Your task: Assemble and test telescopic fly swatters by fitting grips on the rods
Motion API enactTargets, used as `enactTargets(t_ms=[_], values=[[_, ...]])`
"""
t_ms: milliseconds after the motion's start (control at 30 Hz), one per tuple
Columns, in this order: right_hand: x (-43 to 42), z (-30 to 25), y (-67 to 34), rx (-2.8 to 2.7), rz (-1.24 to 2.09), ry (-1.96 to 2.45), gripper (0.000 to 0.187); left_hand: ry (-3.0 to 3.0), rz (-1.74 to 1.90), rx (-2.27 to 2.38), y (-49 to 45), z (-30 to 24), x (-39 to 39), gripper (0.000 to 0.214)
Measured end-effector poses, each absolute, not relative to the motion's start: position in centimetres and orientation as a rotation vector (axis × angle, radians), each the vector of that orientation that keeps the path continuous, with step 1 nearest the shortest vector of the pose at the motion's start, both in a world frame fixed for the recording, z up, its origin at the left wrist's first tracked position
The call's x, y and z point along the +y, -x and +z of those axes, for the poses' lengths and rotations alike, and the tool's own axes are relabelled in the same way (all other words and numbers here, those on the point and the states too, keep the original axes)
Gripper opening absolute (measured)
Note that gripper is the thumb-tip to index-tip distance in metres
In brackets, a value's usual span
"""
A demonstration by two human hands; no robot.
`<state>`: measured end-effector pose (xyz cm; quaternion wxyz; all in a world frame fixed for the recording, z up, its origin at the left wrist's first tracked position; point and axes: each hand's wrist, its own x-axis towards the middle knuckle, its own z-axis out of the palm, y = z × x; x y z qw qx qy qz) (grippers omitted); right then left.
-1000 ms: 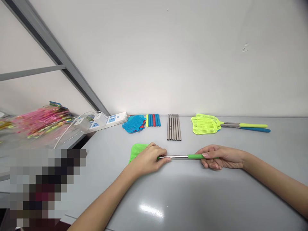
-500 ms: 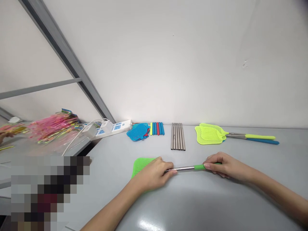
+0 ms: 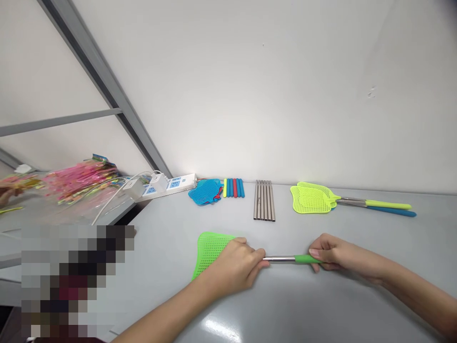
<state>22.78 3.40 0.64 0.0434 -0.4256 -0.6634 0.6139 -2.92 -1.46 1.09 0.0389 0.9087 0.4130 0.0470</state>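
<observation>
A green fly swatter (image 3: 210,250) lies crosswise in front of me, its perforated head to the left and partly covered by my left hand (image 3: 241,262). That hand is closed around the metal rod near the head. My right hand (image 3: 333,255) pinches the green grip at the other end between thumb and fingers. Between the hands a length of shiny rod and part of the green grip show. Behind them sit several metal tubes (image 3: 264,201) in a row, and several coloured grips (image 3: 234,188) stand side by side to their left.
Blue and red swatter heads (image 3: 206,191) are stacked beside a white power strip (image 3: 174,185) with plugged-in adapters. Yellow swatters (image 3: 314,197) and a blue-handled one lie at the back right. Pink bagged items (image 3: 80,181) and another person's hand (image 3: 7,195) are at the far left.
Both hands and the green swatter have shifted slightly right and lower in view. My left hand has moved along the rod toward the grip, and more of the swatter head shows.
</observation>
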Motion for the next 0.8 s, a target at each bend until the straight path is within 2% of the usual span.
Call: enactTargets(t_ms=[167, 333, 567, 700, 800], values=[[3.0, 0.6, -22.9, -1.754, 2.278, 1.293, 0.028, -2.85, 0.117, 1.221, 2.6, 1.3, -1.9, 0.032], [3.2, 0.6, -22.8, -1.659, 2.373, 1.277, 0.027, -2.83, 0.151, 1.219, 2.7, 1.3, -1.7, 0.034], [3.5, 1.6, -22.9, -1.833, 2.133, 1.269, 0.035, -2.735, 0.162, 1.258, 2.8, 1.6, -1.0, 0.036], [3.9, 2.4, -23.3, -2.08, 1.917, 1.292, 0.03, -2.657, 0.159, 1.313, 3.4, 1.6, -0.6, 0.037], [4.4, 2.4, -23.7, -2.17, 1.879, 1.309, 0.028, -2.604, 0.167, 1.325, 3.8, 1.6, -0.3, 0.038]])
